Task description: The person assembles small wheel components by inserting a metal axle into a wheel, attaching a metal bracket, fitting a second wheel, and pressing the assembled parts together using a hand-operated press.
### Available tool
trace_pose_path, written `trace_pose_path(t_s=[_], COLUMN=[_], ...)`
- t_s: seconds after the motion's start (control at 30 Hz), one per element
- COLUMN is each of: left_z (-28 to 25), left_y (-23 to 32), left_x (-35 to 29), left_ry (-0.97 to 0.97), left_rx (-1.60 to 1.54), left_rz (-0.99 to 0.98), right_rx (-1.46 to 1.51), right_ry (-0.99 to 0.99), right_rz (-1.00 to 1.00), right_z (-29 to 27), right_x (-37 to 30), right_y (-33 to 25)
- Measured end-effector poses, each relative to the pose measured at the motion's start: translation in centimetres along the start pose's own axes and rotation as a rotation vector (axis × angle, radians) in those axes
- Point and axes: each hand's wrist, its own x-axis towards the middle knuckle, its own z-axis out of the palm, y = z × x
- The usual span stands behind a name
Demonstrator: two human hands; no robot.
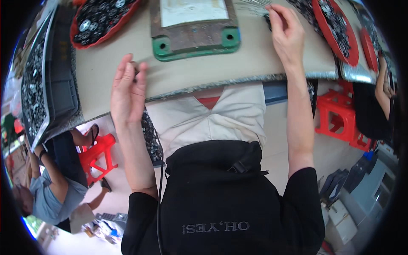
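Note:
My left hand (pixel 128 91) is raised over the table's near edge, left of a green machine base (pixel 195 50). Its thumb and fingers are closed on a small dark part (pixel 136 73), which they mostly hide. To the right of the base, my right hand (pixel 290 38) reaches toward the far side with thumb and forefinger pinched together. What it pinches is too small to make out. Thin metal pins (pixel 250 6) lie just left of those fingertips, and a small black piece (pixel 267 19) shows beside them.
A red tray (pixel 103 39) of black round parts stands at the far left, another red tray (pixel 352 57) of small parts at the right. A grey bin (pixel 63 91) flanks the left edge. People sit on either side, by red stools (pixel 100 157). A cable hangs past my lap.

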Motion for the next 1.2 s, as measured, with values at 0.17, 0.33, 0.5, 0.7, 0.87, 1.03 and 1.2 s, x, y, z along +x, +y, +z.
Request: trace_pose_path(t_s=[0.17,0.33,0.5,0.7,0.87,1.03,1.2], left_z=[1.4,2.4,3.7,5.6,8.8,12.8,12.2], left_y=[-0.3,-0.3,-1.0,-0.6,-1.4,-2.6,-2.4], left_x=[0.7,0.1,-1.6,-1.1,-0.7,-0.3,1.9], left_ry=[-0.178,-0.168,-0.225,-0.167,-0.233,-0.320,-0.266], left_rx=[-0.147,-0.172,-0.060,0.066,0.358,0.543,0.423], left_rz=[-0.091,-0.099,-0.096,-0.018,0.069,0.075,0.054], right_rx=[0.104,0.148,0.117,0.107,0.360,0.453,0.439], right_ry=[0.014,0.098,0.162,0.127,0.030,-0.127,-0.061], right_rz=[0.081,0.049,-0.101,0.055,0.266,0.180,0.173], right_z=[-0.5,-2.3,-3.2,-2.5,-0.4,1.2,2.1], right_x=[1.2,0.3,-1.4,-2.3,-2.7,-3.6,-2.4], right_y=[-1.2,-2.4,-2.8,-2.1,-7.1,-10.7,-12.1])
